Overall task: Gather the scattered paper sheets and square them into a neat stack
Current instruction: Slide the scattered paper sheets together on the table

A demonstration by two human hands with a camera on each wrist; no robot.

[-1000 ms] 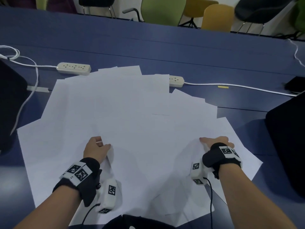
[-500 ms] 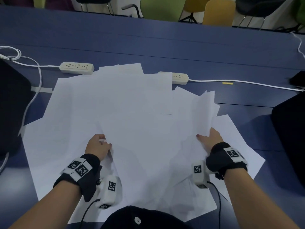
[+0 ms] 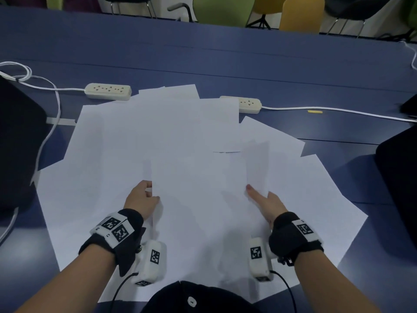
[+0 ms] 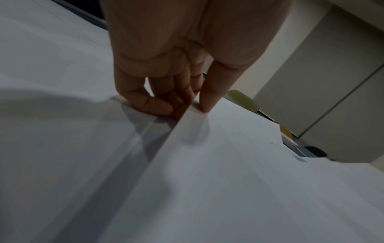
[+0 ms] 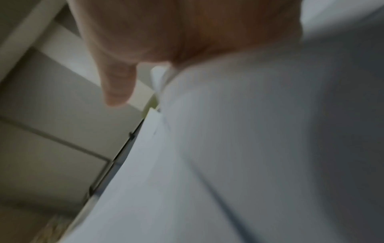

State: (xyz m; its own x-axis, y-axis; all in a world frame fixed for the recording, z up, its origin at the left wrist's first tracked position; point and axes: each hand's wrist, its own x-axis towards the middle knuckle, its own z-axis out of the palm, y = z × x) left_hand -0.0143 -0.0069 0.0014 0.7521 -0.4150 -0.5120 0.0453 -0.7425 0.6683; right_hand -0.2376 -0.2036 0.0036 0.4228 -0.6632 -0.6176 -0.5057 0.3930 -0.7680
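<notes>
Many white paper sheets [image 3: 112, 150] lie fanned and overlapping on the blue table [image 3: 225, 64]. In the middle, a raised bundle of sheets [image 3: 198, 177] is held between both hands. My left hand [image 3: 150, 192] pinches its left edge; in the left wrist view the thumb of that left hand [image 4: 204, 102] lies on top and the fingers curl beneath the paper [image 4: 228, 164]. My right hand [image 3: 259, 195] holds the right edge with its thumb on top. Its fingers are hidden behind an upturned sheet [image 3: 257, 163]. The right wrist view is blurred, showing the thumb [image 5: 118, 88] beside the paper [image 5: 228, 148].
Two white power strips [image 3: 108, 91] [image 3: 247, 105] with cables lie just behind the sheets. Black objects stand at the left [image 3: 18, 143] and right [image 3: 399, 177] edges. A small yellow item [image 3: 314, 112] lies on the table. Chairs [image 3: 221, 10] stand beyond it.
My right hand lifted sheets from the right side and swung them left onto the central bundle. The left hand kept its hold, shifting slightly up.
</notes>
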